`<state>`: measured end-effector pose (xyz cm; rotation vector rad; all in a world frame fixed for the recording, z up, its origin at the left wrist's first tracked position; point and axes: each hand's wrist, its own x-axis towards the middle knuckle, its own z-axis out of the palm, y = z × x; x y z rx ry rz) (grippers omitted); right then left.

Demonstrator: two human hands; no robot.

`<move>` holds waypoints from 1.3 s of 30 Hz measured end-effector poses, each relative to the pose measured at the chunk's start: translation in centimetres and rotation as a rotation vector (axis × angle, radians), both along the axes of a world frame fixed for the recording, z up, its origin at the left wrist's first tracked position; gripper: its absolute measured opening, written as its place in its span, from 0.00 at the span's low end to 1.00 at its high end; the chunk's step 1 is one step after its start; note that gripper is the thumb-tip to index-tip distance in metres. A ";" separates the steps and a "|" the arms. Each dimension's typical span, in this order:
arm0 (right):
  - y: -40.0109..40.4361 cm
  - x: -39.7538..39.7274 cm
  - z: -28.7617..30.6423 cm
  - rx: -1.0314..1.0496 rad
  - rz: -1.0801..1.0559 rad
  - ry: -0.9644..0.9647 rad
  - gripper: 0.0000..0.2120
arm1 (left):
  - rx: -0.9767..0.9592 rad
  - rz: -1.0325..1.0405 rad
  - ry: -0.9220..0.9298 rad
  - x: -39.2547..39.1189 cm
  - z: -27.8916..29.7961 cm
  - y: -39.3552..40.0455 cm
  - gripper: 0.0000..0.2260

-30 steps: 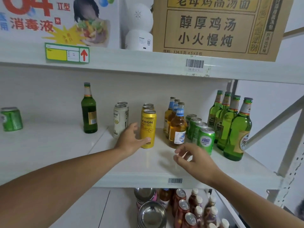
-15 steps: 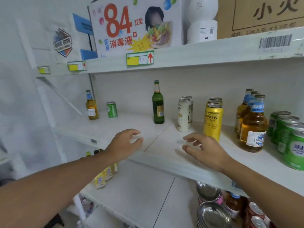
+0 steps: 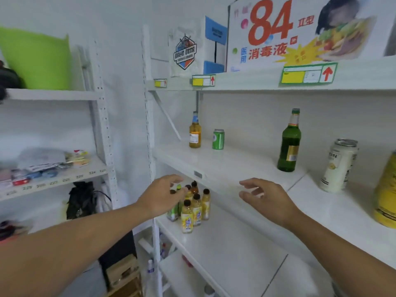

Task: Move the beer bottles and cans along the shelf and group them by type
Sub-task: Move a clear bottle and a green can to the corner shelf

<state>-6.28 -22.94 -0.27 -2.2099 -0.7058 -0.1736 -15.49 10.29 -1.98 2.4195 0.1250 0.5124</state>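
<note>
On the white middle shelf (image 3: 225, 168) an amber bottle with a blue neck label (image 3: 195, 131) stands at the far left, with a green can (image 3: 218, 139) just right of it. Further right stand a dark green bottle (image 3: 289, 142), a white can (image 3: 338, 166) and, cut by the frame edge, a yellow can (image 3: 386, 194). My left hand (image 3: 162, 195) hovers open in front of the shelf's front edge, below the amber bottle. My right hand (image 3: 267, 197) hangs open at the shelf edge, below and left of the green bottle. Neither hand touches anything.
Several small yellow drink bottles (image 3: 192, 209) stand on the lower shelf behind my left hand. A large box printed "84" (image 3: 300, 33) fills the top shelf. A second rack at the left carries a green tub (image 3: 38, 58) and packets (image 3: 42, 163).
The view has swung left, so the yellow cans and blue-label bottles at the right have left the frame. Both hands moved left along the shelf edge, still holding nothing.
</note>
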 end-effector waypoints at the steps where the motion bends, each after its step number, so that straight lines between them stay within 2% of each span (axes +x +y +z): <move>1: 1.3 0.4 0.1 -0.014 0.001 0.004 0.17 | -0.011 0.003 0.000 0.0 -0.2 1.3 0.22; 13: 13.1 7.0 3.0 -0.121 -0.046 0.007 0.20 | -0.100 -0.022 -0.055 5.7 0.0 12.9 0.23; 22: 16.5 17.4 3.4 -0.107 -0.092 0.014 0.20 | -0.132 -0.036 -0.079 15.5 1.3 14.8 0.20; 26: 17.6 23.5 3.2 -0.039 -0.120 0.063 0.20 | -0.105 -0.003 -0.056 20.8 4.1 14.9 0.21; 30: 19.4 29.4 2.9 0.044 -0.168 0.082 0.32 | -0.205 0.064 -0.065 26.6 5.5 14.7 0.22; 34: 21.6 33.5 2.8 0.173 -0.211 0.160 0.49 | -0.164 0.107 -0.060 32.2 4.8 14.5 0.30; 39: 23.8 37.5 2.5 0.182 -0.186 0.213 0.57 | -0.320 0.111 -0.066 38.4 3.9 14.8 0.43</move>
